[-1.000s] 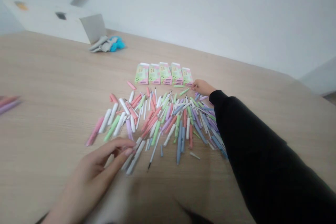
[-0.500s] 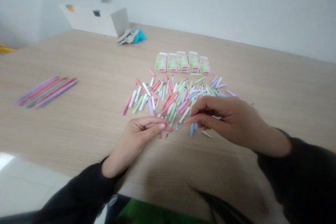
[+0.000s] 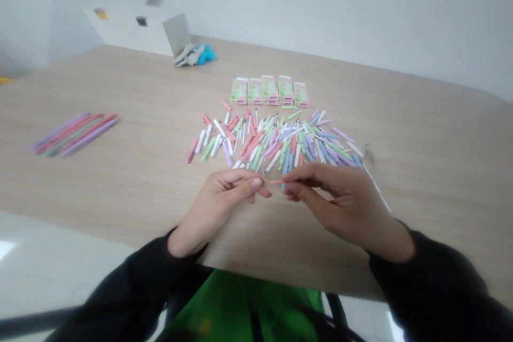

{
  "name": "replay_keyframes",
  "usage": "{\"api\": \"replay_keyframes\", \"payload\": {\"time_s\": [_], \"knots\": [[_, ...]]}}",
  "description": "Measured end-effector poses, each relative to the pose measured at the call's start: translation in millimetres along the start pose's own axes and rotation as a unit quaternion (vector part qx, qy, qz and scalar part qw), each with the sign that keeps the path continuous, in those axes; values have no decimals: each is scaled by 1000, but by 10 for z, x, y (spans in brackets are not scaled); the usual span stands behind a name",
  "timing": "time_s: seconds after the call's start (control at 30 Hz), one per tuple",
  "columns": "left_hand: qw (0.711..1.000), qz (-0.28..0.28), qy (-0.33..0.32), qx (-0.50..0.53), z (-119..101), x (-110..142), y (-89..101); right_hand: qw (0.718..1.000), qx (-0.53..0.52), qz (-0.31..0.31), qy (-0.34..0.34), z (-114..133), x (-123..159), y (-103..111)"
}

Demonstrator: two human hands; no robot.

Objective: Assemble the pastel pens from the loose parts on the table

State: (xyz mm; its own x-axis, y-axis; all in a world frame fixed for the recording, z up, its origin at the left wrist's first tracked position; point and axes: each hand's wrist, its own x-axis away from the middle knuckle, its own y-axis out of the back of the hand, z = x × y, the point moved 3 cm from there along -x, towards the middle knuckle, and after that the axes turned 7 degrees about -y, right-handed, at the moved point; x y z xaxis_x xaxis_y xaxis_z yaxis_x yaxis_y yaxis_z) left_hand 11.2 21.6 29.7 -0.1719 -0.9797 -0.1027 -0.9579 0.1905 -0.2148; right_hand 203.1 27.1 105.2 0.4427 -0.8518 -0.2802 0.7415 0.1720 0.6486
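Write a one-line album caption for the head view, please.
Right hand holds a small coral piece up to the left hand, before scattered pastel pen parts.

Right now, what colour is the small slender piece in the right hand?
The small slender piece is coral-pink, best seen in the head view.

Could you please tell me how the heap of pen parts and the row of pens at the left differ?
The heap is jumbled at many angles, while the row lies side by side, roughly parallel. The heap holds many pieces; the row has only a few. The heap includes white pieces; the row shows none. Both lie on the table and include purple, red and green.
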Motion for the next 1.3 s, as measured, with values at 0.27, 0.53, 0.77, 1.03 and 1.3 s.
{"api": "replay_keyframes", "payload": {"time_s": [0.27,0.53,0.77,1.03,1.3], "knots": [[1000,17,4,-15,-13,-25,-84,998,47,-22,29,18,72,20],[999,51,18,-5,48,-93,-181,998,49,-35,34,-104,120,57],[996,77,33,-3,108,-147,-263,996,64,-36,46,-152,131,25],[988,124,81,48,297,-201,-277,963,-246,11,-109,-416,103,-192],[985,161,67,11,274,-152,-316,923,-359,0,-141,-529,61,-356]]}}
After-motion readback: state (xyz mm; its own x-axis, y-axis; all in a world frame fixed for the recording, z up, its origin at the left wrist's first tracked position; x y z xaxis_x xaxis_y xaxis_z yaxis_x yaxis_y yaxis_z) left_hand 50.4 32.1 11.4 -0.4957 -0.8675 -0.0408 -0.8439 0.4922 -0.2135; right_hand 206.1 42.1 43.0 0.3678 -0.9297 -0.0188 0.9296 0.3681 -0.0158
